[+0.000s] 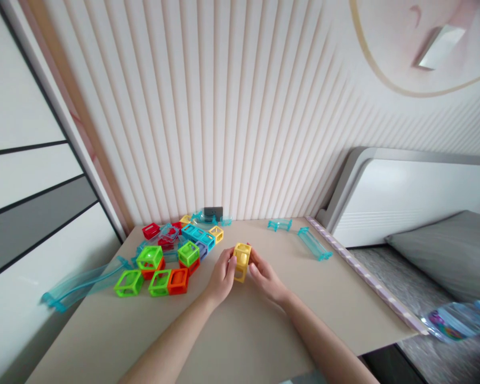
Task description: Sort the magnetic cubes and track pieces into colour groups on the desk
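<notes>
Two yellow cube blocks (242, 257), see-through with open frames, are stacked one on the other near the middle of the table. My left hand (223, 276) grips the stack from the left, its thumb along the near side. From the right, my right hand (266, 275) has its fingers bent against the upper block, partly hidden behind it. Left of my hands are a green cube block (188, 254) on an orange one, a row of blue cube blocks (199, 236) and a single yellow cube block (216, 233).
More green cube blocks (129, 283) and an orange one (178, 281) lie front left. A long clear blue track piece (88, 282) overhangs the table's left edge. Shorter track pieces (314, 244) lie back right. A plastic bottle (458, 321) rests beyond the right edge.
</notes>
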`<state>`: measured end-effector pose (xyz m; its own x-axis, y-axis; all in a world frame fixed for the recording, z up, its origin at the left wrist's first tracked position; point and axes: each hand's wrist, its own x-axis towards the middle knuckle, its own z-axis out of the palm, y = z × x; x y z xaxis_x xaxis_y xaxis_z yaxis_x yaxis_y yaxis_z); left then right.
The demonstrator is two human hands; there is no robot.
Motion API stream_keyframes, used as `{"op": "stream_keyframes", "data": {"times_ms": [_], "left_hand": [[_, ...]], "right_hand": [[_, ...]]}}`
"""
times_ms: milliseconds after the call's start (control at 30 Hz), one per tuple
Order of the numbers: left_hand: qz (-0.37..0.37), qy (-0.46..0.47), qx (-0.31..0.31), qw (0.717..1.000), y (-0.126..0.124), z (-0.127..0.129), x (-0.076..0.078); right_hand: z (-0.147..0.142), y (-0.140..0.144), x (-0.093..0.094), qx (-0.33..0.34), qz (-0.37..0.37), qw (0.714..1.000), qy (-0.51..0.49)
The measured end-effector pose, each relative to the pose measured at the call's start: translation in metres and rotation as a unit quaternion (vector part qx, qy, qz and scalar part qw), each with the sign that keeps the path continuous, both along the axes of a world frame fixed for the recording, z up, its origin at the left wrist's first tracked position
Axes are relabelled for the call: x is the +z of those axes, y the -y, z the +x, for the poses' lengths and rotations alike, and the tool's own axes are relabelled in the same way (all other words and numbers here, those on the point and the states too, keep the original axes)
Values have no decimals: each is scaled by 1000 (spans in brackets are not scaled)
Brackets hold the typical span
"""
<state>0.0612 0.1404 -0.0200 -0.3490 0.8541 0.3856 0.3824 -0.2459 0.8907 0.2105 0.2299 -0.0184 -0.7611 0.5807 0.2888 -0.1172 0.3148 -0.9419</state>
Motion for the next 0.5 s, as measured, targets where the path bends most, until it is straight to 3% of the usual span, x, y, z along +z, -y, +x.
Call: {"op": "stream_keyframes", "data": {"times_ms": [100,167,333,400,500], "left_hand": [[7,-3,81,997,-2,-9,-5],[11,-7,126,992,-6,-14,-11],[19,-12,181,983,-19,-22,-28],[25,-8,199,980,-25,-24,-34],[26,1,219,975,-33,-27,-42]], "right_hand": [[-27,-26,4,-76,51,996,-10],[-52,-47,11,-108,131,985,21],[-107,-80,29,33,349,922,164],[-120,-84,32,77,381,906,168],[-131,-85,31,99,374,909,159]]}}
